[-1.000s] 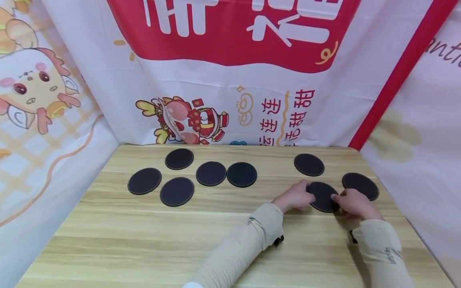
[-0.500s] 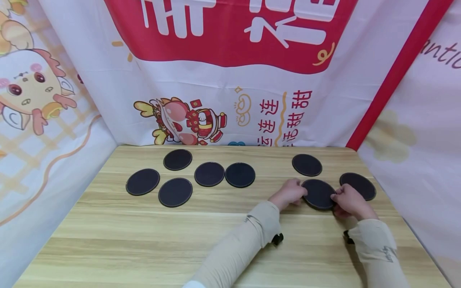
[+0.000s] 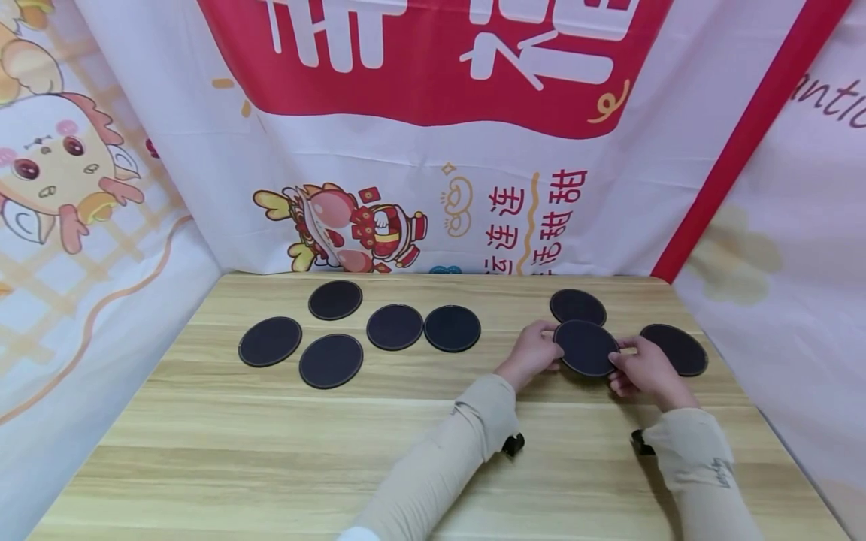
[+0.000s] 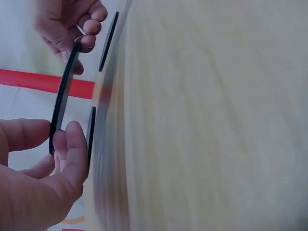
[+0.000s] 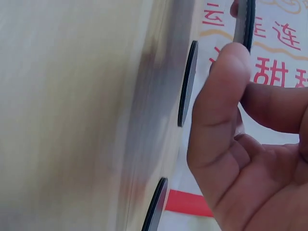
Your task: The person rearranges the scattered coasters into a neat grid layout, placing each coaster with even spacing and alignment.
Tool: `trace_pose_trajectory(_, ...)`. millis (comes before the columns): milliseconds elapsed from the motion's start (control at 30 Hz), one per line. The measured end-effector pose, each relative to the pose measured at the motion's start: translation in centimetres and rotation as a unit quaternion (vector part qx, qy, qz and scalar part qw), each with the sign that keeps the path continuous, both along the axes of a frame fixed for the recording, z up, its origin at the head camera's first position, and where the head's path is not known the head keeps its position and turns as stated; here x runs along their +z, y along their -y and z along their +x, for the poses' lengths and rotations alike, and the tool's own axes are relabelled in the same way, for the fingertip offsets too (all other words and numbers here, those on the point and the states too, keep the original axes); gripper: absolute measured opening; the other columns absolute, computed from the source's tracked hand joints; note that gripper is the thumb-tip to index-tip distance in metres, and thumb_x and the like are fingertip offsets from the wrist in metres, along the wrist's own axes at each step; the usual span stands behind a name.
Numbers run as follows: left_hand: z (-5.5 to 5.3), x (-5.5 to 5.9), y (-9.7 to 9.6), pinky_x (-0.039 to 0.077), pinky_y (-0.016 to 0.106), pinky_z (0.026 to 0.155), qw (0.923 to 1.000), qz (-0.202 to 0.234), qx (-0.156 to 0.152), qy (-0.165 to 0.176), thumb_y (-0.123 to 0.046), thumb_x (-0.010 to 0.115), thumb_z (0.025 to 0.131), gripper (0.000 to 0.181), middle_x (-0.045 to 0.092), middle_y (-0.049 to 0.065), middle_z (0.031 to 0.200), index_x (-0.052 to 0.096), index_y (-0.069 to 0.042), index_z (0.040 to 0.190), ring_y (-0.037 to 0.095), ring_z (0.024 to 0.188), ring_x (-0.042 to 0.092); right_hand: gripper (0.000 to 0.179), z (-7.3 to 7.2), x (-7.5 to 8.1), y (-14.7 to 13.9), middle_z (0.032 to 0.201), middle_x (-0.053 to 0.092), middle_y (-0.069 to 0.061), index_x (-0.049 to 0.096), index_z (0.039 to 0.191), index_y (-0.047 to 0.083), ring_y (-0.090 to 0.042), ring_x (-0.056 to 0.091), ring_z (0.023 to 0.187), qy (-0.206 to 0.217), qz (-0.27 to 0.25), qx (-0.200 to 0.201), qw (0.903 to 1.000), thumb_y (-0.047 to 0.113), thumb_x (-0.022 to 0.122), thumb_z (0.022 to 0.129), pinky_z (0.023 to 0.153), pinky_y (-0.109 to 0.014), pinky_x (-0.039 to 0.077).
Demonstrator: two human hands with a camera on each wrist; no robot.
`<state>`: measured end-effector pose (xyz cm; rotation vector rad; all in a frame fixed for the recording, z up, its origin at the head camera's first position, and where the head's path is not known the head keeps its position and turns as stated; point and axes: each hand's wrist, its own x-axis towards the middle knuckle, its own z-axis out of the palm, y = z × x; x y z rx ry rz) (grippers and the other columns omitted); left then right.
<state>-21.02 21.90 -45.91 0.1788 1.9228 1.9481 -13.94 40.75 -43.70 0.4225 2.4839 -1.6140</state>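
A round black coaster (image 3: 585, 348) with a thin light line near its rim is held above the table between both hands. My left hand (image 3: 531, 353) pinches its left edge between thumb and fingers. At its right edge, my right hand (image 3: 649, 371) grips it the same way. In the left wrist view the held coaster (image 4: 65, 96) shows edge-on, apart from the tabletop. Just behind it a second coaster (image 3: 576, 302) lies on the table, partly covered in the head view. Another flat coaster (image 3: 676, 349) lies right of my right hand.
Several more black coasters lie on the wooden table (image 3: 271, 451) to the left, among them a pair side by side, a dark coaster (image 3: 452, 328) and its neighbour (image 3: 395, 327). Printed cloth (image 3: 406, 143) hangs along the table's back edge and both sides.
The coaster between my hands has risen off the table and moved back and left, towards the coaster behind it. Both hands moved with it. The other coasters stayed put.
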Motion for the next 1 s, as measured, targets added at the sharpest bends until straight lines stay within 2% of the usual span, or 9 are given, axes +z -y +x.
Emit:
trace_pose_trajectory(167, -0.6, -0.1, 0.6, 0.060, 0.037, 0.062, 1.0000, 0.005, -0.001, -0.003, 0.017, 0.058, 0.083, 0.050, 0.063, 0.006, 0.075, 0.063, -0.005, 0.127, 0.017, 0.059, 0.058, 0.044, -0.5, 0.0, 0.7, 0.073, 0.064, -0.014, 0.028, 0.142, -0.012, -0.019, 0.064, 0.057, -0.006, -0.002, 0.002, 1.0000, 0.004, 0.046, 0.105, 0.054, -0.035, 0.058)
trace_pose_trajectory(333, -1.0, -0.2, 1.4, 0.060, 0.036, 0.059, 0.9998, 0.003, -0.004, -0.017, 0.014, 0.059, 0.086, 0.052, 0.062, 0.007, 0.070, 0.063, -0.009, 0.133, 0.017, 0.058, 0.059, 0.043, -1.0, 0.0, 1.4, 0.074, 0.066, -0.014, 0.028, 0.143, -0.010, -0.018, 0.063, 0.056, -0.013, -0.004, 0.002, 0.9999, 0.006, 0.045, 0.106, 0.053, -0.034, 0.058)
trace_pose_trajectory(467, -1.2, -0.1, 2.2, 0.055, 0.030, 0.053, 0.9998, 0.011, -0.017, -0.007, 0.011, 0.058, 0.089, 0.054, 0.063, 0.011, 0.067, 0.059, -0.011, 0.139, 0.016, 0.054, 0.058, 0.045, -1.4, -0.1, 2.0, 0.075, 0.067, -0.016, 0.025, 0.145, -0.009, -0.018, 0.063, 0.055, -0.021, -0.007, 0.007, 0.9997, 0.007, 0.043, 0.107, 0.052, -0.035, 0.057)
trace_pose_trajectory(600, -1.4, 0.1, 3.2, 0.051, 0.026, 0.050, 0.9990, 0.005, -0.044, -0.008, 0.006, 0.059, 0.094, 0.060, 0.068, 0.016, 0.068, 0.049, -0.013, 0.150, 0.015, 0.050, 0.058, 0.046, -1.9, -0.1, 2.5, 0.073, 0.066, -0.015, 0.023, 0.147, -0.008, -0.018, 0.061, 0.053, -0.027, -0.024, 0.007, 0.9993, 0.008, 0.041, 0.108, 0.050, -0.035, 0.056)
trace_pose_trajectory(733, -1.7, 0.0, 4.1, 0.052, 0.026, 0.049, 0.9976, -0.011, -0.065, -0.019, 0.003, 0.060, 0.095, 0.068, 0.071, 0.018, 0.072, 0.039, -0.016, 0.157, 0.016, 0.050, 0.061, 0.046, -2.6, -0.2, 3.2, 0.069, 0.065, -0.012, 0.023, 0.147, -0.007, -0.017, 0.060, 0.051, -0.034, -0.034, 0.004, 0.9988, 0.008, 0.041, 0.108, 0.049, -0.034, 0.055)
trace_pose_trajectory(1000, -2.3, 0.2, 5.8, 0.054, 0.028, 0.050, 0.9974, -0.015, -0.071, 0.001, 0.003, 0.061, 0.095, 0.077, 0.072, 0.022, 0.076, 0.028, -0.021, 0.161, 0.017, 0.051, 0.063, 0.044, -4.1, -0.6, 5.1, 0.069, 0.064, -0.013, 0.024, 0.145, -0.006, -0.015, 0.059, 0.050, -0.041, -0.056, -0.001, 0.9976, 0.006, 0.041, 0.107, 0.047, -0.031, 0.054)
